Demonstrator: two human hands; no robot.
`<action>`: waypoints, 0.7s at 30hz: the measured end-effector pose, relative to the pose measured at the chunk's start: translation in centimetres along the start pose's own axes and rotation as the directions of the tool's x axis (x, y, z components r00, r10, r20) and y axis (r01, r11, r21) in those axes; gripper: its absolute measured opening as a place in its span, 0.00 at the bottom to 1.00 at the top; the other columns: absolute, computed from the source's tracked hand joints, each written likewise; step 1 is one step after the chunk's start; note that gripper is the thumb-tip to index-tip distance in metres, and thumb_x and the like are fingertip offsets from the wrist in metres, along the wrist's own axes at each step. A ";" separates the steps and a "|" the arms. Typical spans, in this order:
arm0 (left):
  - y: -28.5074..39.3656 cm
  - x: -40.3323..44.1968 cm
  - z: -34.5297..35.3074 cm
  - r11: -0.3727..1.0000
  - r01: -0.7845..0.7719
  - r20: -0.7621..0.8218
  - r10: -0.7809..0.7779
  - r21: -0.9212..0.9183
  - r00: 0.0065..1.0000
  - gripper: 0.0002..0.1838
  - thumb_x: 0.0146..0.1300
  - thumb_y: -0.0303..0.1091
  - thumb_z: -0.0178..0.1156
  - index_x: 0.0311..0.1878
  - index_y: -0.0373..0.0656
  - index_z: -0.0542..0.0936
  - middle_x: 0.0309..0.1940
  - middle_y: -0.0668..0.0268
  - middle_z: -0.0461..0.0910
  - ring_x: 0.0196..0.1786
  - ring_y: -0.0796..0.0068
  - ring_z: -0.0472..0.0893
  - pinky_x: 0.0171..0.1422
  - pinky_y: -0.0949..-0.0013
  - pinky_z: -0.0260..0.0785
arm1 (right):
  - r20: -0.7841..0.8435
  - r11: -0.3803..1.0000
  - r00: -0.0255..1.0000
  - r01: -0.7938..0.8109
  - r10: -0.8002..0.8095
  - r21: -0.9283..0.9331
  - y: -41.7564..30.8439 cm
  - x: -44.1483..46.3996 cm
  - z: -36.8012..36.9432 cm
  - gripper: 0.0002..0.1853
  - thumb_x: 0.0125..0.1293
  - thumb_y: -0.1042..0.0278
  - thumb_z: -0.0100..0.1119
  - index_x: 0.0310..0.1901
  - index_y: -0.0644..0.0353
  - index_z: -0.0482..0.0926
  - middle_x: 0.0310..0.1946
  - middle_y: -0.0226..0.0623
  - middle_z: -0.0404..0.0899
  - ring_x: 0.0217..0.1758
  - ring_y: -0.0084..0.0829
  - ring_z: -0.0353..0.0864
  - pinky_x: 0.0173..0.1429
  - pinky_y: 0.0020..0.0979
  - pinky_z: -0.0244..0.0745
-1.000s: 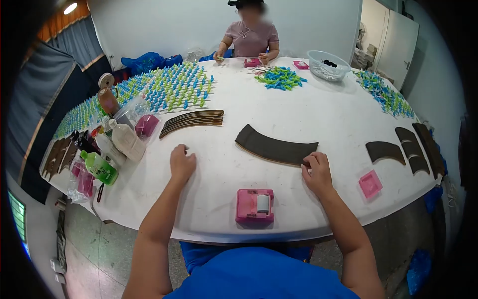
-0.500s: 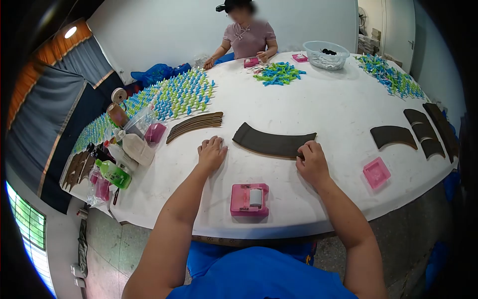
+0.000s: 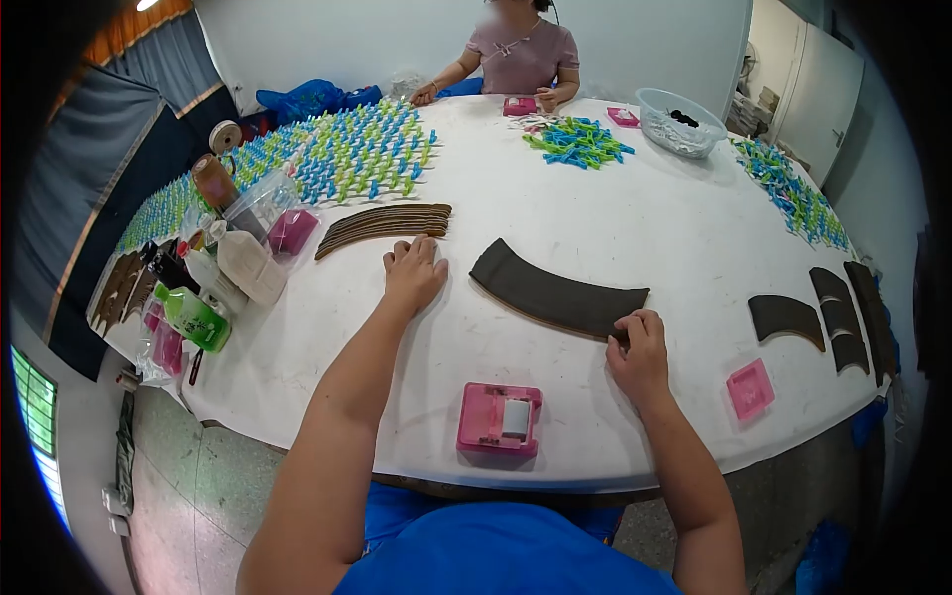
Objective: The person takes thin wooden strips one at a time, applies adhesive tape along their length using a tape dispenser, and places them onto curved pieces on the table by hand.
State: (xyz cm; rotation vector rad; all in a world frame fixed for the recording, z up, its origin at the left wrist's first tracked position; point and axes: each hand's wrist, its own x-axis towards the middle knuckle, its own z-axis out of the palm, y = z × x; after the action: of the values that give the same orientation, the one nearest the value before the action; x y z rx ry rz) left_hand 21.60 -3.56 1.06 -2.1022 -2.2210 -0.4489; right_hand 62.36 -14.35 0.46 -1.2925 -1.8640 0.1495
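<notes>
A long curved dark piece (image 3: 555, 295) lies on the white table in front of me. My right hand (image 3: 638, 349) is closed on its right end. At the near edge of a row of overlapping curved brown strips (image 3: 385, 225), my left hand (image 3: 415, 273) has its fingertips on or just beside the strips, fingers somewhat apart; contact is hard to make out. Between my forearms sits a pink dispenser with a white roll (image 3: 500, 419).
Bottles (image 3: 250, 266) and bags stand at the left, beside many blue and green pieces (image 3: 362, 154). Right: dark curved pieces (image 3: 786, 317), a pink tray (image 3: 750, 389). A person (image 3: 523, 55) sits across, near a clear basin (image 3: 682, 124).
My left hand has moved forward to the brown strips. My right hand remains at the dark piece's right end. The camera view has shifted, and the person across has moved an arm outward.
</notes>
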 end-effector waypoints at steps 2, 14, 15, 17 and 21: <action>0.2 0.0 -0.6 1.000 0.017 0.042 -0.017 0.004 0.999 0.30 0.73 0.51 0.56 0.73 0.45 0.74 0.77 0.67 0.72 0.73 0.56 0.70 0.78 0.49 0.56 | 0.023 1.000 1.000 -0.020 0.020 0.017 0.2 0.0 0.1 0.12 0.62 0.81 0.70 0.46 0.64 0.81 0.53 0.44 0.75 0.57 0.43 0.77 0.51 0.37 0.85; -0.1 0.0 0.1 1.000 0.019 0.023 -0.019 0.005 1.000 0.32 0.74 0.52 0.56 0.75 0.44 0.73 0.82 0.65 0.68 0.75 0.56 0.68 0.79 0.50 0.55 | 0.057 0.995 0.994 0.095 -0.094 -0.015 -0.4 -0.1 -0.5 0.12 0.62 0.81 0.71 0.47 0.65 0.82 0.53 0.46 0.75 0.50 0.41 0.82 0.49 0.33 0.89; -0.2 0.0 0.1 1.000 0.014 0.019 -0.014 0.002 1.000 0.32 0.74 0.52 0.56 0.75 0.44 0.73 0.82 0.65 0.68 0.75 0.56 0.68 0.79 0.50 0.55 | 0.059 0.982 0.984 0.171 -0.167 -0.075 -0.5 0.0 -0.6 0.12 0.61 0.80 0.71 0.46 0.65 0.82 0.51 0.45 0.76 0.50 0.42 0.82 0.50 0.35 0.88; -0.3 -0.2 0.4 1.000 -0.008 -0.050 0.008 -0.009 0.999 0.30 0.73 0.51 0.58 0.71 0.43 0.76 0.78 0.63 0.73 0.73 0.55 0.70 0.78 0.48 0.57 | 0.069 0.976 0.981 0.189 -0.182 -0.112 -0.5 0.0 -0.8 0.11 0.61 0.79 0.72 0.44 0.64 0.83 0.49 0.44 0.78 0.49 0.44 0.82 0.51 0.38 0.86; -1.0 -0.1 1.1 0.998 -0.036 -0.128 0.030 -0.046 0.991 0.21 0.69 0.44 0.63 0.60 0.43 0.82 0.63 0.59 0.82 0.69 0.53 0.75 0.74 0.46 0.63 | 0.002 0.974 0.981 0.194 -0.195 -0.121 0.1 0.0 -0.1 0.08 0.59 0.77 0.73 0.40 0.60 0.85 0.43 0.37 0.83 0.49 0.43 0.81 0.53 0.41 0.81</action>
State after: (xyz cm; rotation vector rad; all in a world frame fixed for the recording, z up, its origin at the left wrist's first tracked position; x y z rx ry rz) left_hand 20.84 -3.43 -0.17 -2.0662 -2.1233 -0.6227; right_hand 62.48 -14.37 0.49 -1.1789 -2.0040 -0.0743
